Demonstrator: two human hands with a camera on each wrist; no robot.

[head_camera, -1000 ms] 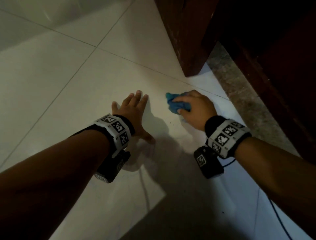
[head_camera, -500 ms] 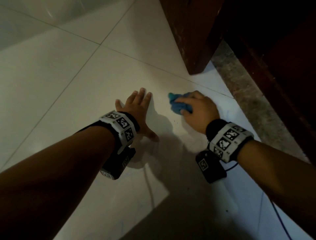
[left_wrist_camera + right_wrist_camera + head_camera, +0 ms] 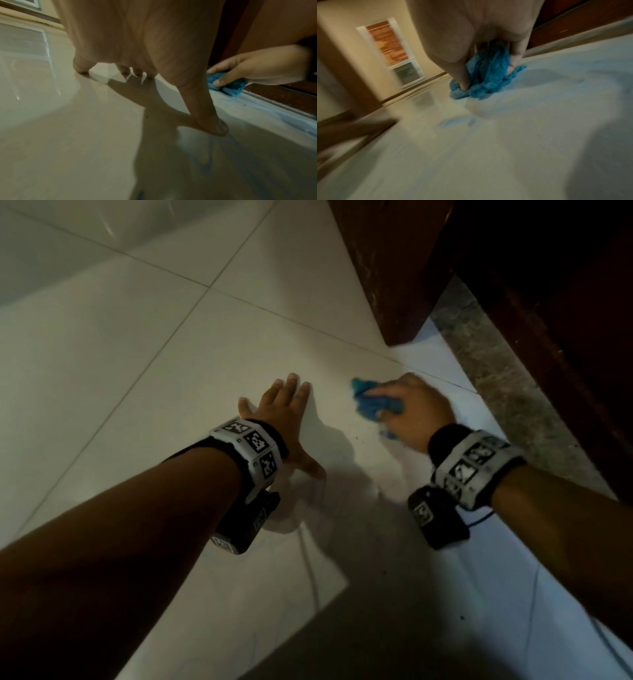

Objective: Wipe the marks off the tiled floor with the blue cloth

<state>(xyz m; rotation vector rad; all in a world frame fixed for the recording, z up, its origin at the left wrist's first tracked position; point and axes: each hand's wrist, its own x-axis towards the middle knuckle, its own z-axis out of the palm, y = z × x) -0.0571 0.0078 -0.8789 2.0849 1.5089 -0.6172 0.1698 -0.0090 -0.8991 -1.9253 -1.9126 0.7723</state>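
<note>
A crumpled blue cloth (image 3: 371, 404) (image 3: 226, 85) (image 3: 488, 75) lies bunched on the pale tiled floor (image 3: 171, 354). My right hand (image 3: 411, 412) (image 3: 254, 67) grips it with thumb and curled fingers and presses it onto the tile near the wooden furniture. The right wrist view is blurred by motion. My left hand (image 3: 284, 412) rests flat on the floor to the left of the cloth, fingers straight and thumb spread (image 3: 211, 121). Faint blue smears (image 3: 278, 112) and small dark specks (image 3: 358, 438) show on the tile beside the cloth.
A dark wooden furniture leg (image 3: 387, 268) stands just beyond the cloth. A rough grey strip of floor (image 3: 507, 378) runs along the dark wooden base (image 3: 565, 337) at the right. A thin cable (image 3: 310, 570) crosses the tile between my arms.
My right hand has rubbed the cloth a short way across the tile and is still moving. The left hand has kept its place, flat on the floor.
</note>
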